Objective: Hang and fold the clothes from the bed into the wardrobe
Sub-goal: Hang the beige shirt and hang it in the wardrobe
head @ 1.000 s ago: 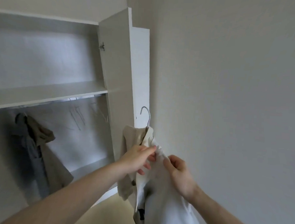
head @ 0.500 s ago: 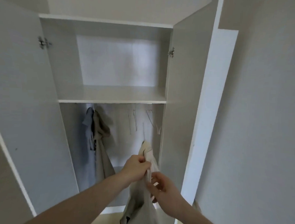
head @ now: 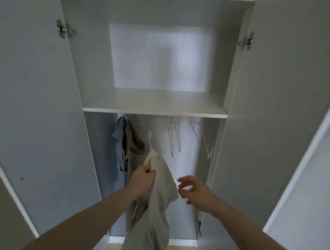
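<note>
I face the open white wardrobe (head: 155, 107). My left hand (head: 142, 177) grips a cream garment (head: 160, 204) near its collar; the garment hangs on a white wire hanger (head: 150, 141) whose hook rises free, below the rail. The cloth drapes down past my forearm. My right hand (head: 193, 190) hovers just right of the garment with fingers spread and loosely bent, holding nothing.
A blue shirt (head: 119, 147) and a brown garment (head: 134, 142) hang at the left under the shelf. Several empty wire hangers (head: 174, 138) hang in the middle and right. Both doors (head: 38, 108) stand wide open. The upper shelf holds nothing.
My view has swung to face the wardrobe and come closer. My right hand has let go of the garment and drawn off to the right; my left hand keeps its hold.
</note>
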Available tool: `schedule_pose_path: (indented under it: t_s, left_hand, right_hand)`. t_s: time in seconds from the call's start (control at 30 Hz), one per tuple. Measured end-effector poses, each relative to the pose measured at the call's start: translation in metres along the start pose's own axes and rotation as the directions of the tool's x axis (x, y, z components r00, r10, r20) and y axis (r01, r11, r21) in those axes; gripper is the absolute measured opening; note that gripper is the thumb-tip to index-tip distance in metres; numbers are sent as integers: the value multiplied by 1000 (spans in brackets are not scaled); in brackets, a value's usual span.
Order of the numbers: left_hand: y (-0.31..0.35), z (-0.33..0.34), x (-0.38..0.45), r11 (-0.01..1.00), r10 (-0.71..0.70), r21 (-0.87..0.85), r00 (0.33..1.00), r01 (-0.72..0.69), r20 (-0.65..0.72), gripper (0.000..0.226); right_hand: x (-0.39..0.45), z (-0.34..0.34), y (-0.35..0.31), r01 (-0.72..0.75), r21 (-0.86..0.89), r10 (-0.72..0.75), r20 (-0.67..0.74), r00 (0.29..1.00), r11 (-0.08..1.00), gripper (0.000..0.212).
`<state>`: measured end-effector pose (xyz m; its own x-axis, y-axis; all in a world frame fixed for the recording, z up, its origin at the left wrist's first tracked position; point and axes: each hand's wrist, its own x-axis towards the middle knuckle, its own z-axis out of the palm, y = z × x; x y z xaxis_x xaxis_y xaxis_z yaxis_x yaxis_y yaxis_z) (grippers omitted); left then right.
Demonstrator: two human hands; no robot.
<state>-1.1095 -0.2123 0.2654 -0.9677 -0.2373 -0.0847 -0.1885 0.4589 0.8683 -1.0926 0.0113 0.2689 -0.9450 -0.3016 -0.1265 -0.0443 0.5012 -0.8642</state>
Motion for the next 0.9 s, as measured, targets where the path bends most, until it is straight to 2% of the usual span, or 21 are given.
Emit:
schedule_pose_path:
  t_s: [0.17, 0.43, 0.73, 0.9]
  left_hand:
    - [-17, -15, 78, 998, -42, -43, 998, 44, 54, 17]
    - [-33, -24, 172, 998, -59, -15, 998, 59, 22, 19]
    - [-43, -15, 272, 995, -101, -11, 989, 100, -111, 24]
    - [-55, -4, 313, 999, -8, 30, 987, 13, -158, 27]
  right_hand:
    - [95, 21, 11, -32, -44, 28, -87, 996, 999, 37]
    - [239, 21, 11, -66, -149, 36, -198, 979, 987, 55]
    - [388, 23, 20, -57, -348, 39, -57, 998, 936, 78]
    - [440, 29, 34, -61, -454, 47, -43, 998, 889, 82]
